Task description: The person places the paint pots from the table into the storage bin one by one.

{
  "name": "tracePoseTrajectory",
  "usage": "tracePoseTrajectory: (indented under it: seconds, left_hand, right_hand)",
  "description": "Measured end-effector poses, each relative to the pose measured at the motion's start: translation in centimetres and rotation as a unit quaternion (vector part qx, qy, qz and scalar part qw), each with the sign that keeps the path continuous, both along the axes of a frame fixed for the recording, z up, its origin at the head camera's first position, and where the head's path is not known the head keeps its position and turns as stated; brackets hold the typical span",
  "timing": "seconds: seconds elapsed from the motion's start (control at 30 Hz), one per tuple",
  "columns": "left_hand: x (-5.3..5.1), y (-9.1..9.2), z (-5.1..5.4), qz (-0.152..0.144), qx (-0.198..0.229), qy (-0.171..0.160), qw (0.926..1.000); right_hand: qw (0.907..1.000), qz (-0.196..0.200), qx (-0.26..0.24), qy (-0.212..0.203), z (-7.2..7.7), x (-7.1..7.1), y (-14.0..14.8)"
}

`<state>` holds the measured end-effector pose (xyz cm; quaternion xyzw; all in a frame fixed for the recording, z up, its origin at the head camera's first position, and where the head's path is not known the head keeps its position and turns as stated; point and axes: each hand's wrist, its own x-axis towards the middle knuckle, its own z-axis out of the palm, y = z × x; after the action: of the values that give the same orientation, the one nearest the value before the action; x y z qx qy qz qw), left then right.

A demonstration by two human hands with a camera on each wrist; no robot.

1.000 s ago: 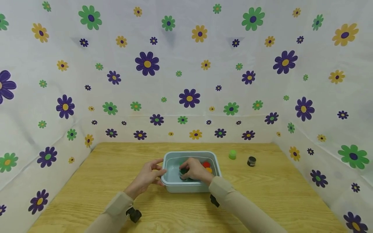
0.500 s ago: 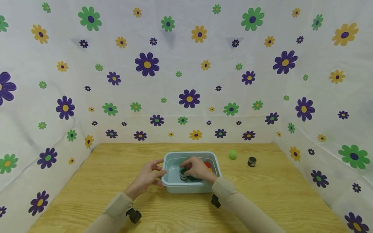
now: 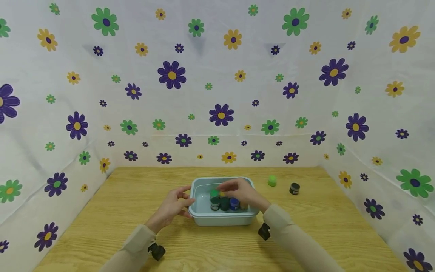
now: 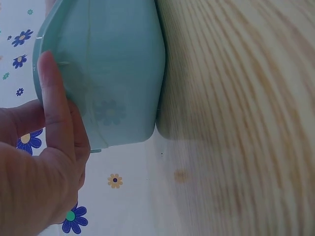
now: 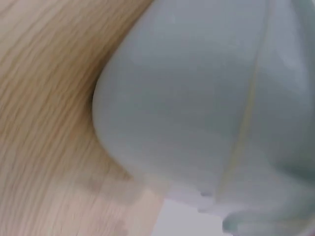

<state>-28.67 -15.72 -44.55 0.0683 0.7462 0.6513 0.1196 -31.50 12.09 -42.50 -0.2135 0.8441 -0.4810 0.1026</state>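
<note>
A light blue plastic tub (image 3: 224, 220) stands on the table. My left hand (image 3: 168, 208) holds its left rim, thumb on the edge; in the left wrist view, the fingers (image 4: 58, 108) lie along the outer wall. Inside are several small paint jars: a dark-lidded one (image 3: 215, 204), a dark green one (image 3: 224, 203), a blue one (image 3: 234, 204), a green one (image 3: 214, 193) and a partly covered yellow one (image 3: 222, 194). Above them hovers my right hand (image 3: 242, 190), fingers loosely bent, no object visible in them. It hides the tub's right part. The right wrist view shows the tub's blurred outer wall (image 5: 182, 98).
On the wooden table (image 3: 142, 211), beyond the tub's right side, are a light green jar (image 3: 272, 181) and a black-lidded jar (image 3: 294, 189). A white sheet (image 3: 142, 105) with printed flowers surrounds the table at the back and sides.
My right hand has let go of the dark-lidded jar at the tub's front left, then lifted and moved right. More jars show now. My left hand stays at the rim.
</note>
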Motion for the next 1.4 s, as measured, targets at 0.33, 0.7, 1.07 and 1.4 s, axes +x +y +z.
tracePoseTrajectory:
  seconds: [0.33,0.7,1.07,1.4]
  left_hand:
    - [-0.2,0.1,-0.3,0.004,0.003,-0.001,1.0]
    - [-0.4,0.0,-0.5,0.011,0.009,-0.005,0.9999]
    - [-0.2,0.3,-0.2,0.007,0.009,-0.002,0.9999]
    - [-0.2,0.3,-0.2,0.016,0.003,-0.007,0.9998]
  right_hand:
    - [0.9984,-0.028,-0.043,-0.022,0.5,-0.1,2.9]
    - [0.9951,-0.08,-0.057,-0.003,0.7,-0.5,6.0]
    - [0.992,-0.113,-0.054,0.017,0.0,-0.8,10.6]
    - [0.9887,-0.142,-0.031,0.039,-1.0,-1.4,14.9]
